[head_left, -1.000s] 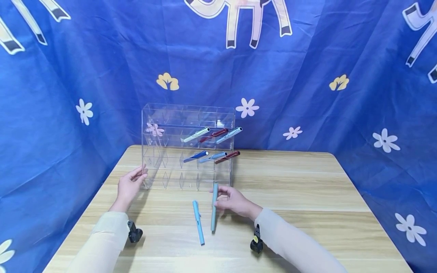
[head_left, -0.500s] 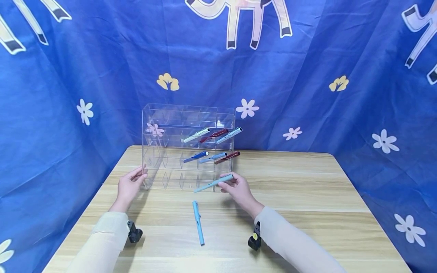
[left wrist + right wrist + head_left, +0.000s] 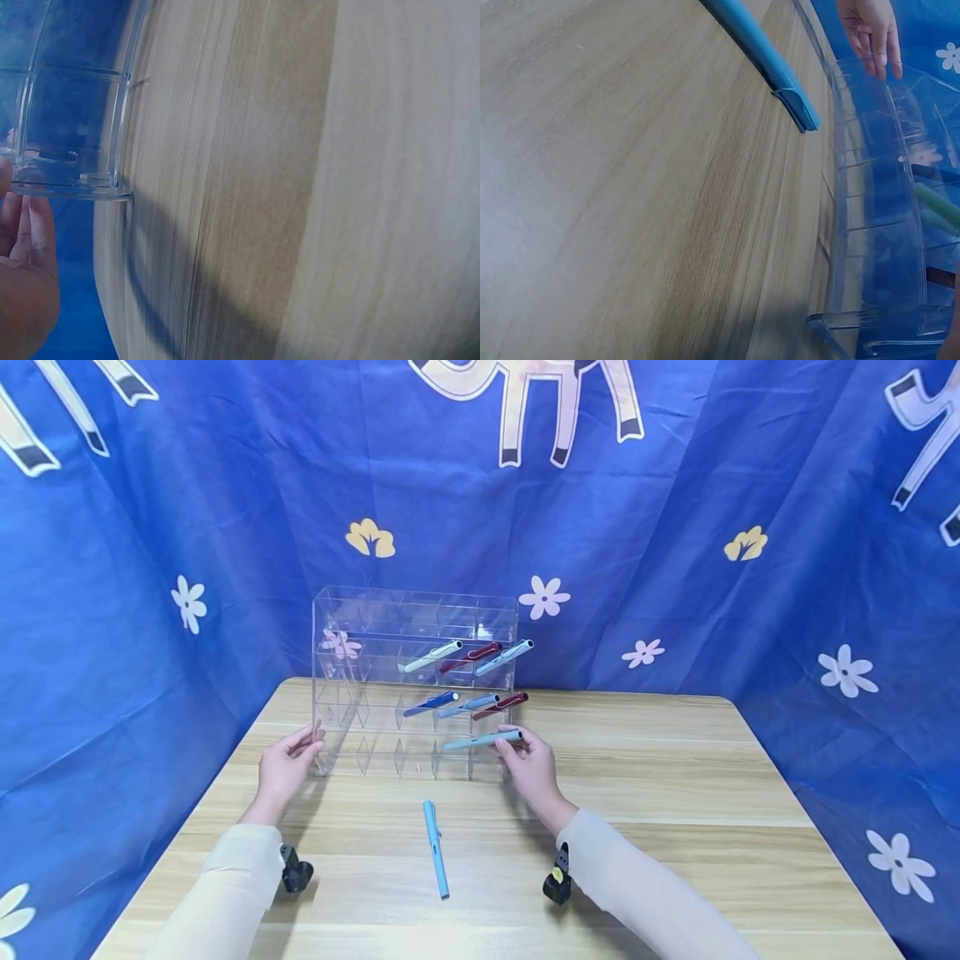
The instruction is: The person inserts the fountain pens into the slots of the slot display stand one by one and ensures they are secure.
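A clear acrylic pen rack with rows of small compartments stands upright at the back of the table. My left hand holds its left side panel near the bottom, thumb and fingers on either side of the edge. My right hand pinches a grey-blue pen near its right end, the other end pointing left over the rack's lowest row. In the right wrist view only a sliver of that hand shows and the held pen is out of sight. A light blue pen lies on the table.
Two rows of pens rest slanted in the rack's right half: a pale green pen, a dark red pen and a light blue one above, a dark blue pen among those below. A blue patterned curtain hangs behind.
My right hand has lifted the grey-blue pen from near the table, turned it from upright in view to nearly level, and carried it back to the rack's bottom right. The left hand stays put.
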Tool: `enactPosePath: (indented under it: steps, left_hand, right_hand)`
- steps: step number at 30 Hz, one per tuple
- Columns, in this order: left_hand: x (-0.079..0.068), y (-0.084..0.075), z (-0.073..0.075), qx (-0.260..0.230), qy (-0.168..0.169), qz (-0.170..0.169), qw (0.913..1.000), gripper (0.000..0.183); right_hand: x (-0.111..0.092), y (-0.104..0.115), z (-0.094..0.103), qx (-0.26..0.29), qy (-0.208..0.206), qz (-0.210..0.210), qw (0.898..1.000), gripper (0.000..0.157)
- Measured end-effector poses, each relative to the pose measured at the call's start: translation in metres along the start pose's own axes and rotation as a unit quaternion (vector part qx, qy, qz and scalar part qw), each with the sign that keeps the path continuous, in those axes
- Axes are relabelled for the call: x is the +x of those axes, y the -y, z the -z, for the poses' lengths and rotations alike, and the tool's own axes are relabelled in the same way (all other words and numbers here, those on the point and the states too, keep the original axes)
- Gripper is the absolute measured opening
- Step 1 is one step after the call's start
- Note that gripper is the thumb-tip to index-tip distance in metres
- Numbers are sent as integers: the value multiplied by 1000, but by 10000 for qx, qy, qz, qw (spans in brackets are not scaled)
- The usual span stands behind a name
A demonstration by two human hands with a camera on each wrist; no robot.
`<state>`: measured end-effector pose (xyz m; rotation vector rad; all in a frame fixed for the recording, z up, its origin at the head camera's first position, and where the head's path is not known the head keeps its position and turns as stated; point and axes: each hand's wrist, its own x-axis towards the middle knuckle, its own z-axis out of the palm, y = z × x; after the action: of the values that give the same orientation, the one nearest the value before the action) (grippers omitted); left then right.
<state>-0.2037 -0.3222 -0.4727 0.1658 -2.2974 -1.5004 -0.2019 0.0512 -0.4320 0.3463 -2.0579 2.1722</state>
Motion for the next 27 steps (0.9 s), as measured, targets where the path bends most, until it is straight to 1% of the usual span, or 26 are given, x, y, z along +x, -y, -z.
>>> enactPosePath:
  steps: [5, 9, 12, 15, 20, 27]
  left_hand:
    - [0, -2, 0, 17, -4, 19, 10000, 39]
    - [-1, -2, 1, 86, 3, 54, 9999, 39]
    - [-1, -3, 1, 133, 11, 83, 9999, 40]
    - [-2, -3, 2, 169, 17, 96, 9998, 40]
    - [-1, -2, 2, 228, 18, 48, 9997, 40]
    - [1, 2, 0, 120, -15, 14, 9999, 39]
  right_hand:
    - [10, -23, 0, -353, 19, 6, 9994, 26]
    - [11, -27, -3, -802, 108, 48, 9967, 23]
    - [13, -29, -5, -1189, 187, 128, 9926, 22]
    - [14, -30, -8, -1458, 257, 94, 9889, 20]
    - [15, -31, -11, -1550, 370, -22, 9872, 21]
    - [15, -27, -13, -1750, 483, -202, 9832, 20]
